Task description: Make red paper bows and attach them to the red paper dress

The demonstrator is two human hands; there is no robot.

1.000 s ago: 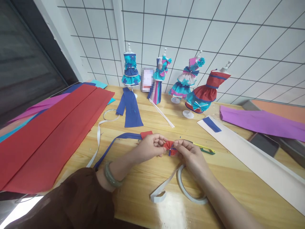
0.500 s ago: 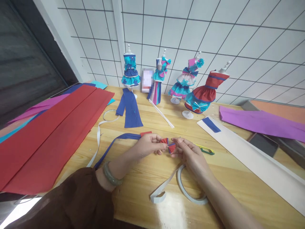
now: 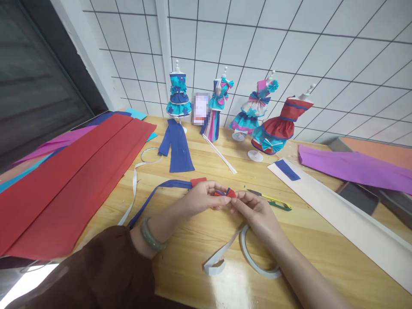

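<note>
A small pleated red bow with blue edging (image 3: 231,193) is held between both hands above the wooden table (image 3: 180,274). My left hand (image 3: 206,198) pinches its left part and middle between thumb and fingers, which partly hide it. At the bow's right side, my right hand (image 3: 254,209) grips the edge with thumb and fingertips. Behind my left hand lies a red piece (image 3: 198,181) beside a long blue strip (image 3: 172,184). A roll of white tape (image 3: 257,264), its loose end curled, rests under my right forearm.
Several small dress forms, one in a red dress (image 3: 278,128), stand along the tiled wall. Red sheets (image 3: 80,180) cover the left side. A yellow-green cutter (image 3: 280,205) lies right of my hands, near a long white sheet (image 3: 334,214) and purple paper (image 3: 357,168).
My right hand has closed in on the bow's right side, and the bow has turned in my fingers. More of the cutter now shows. The view has shifted slightly.
</note>
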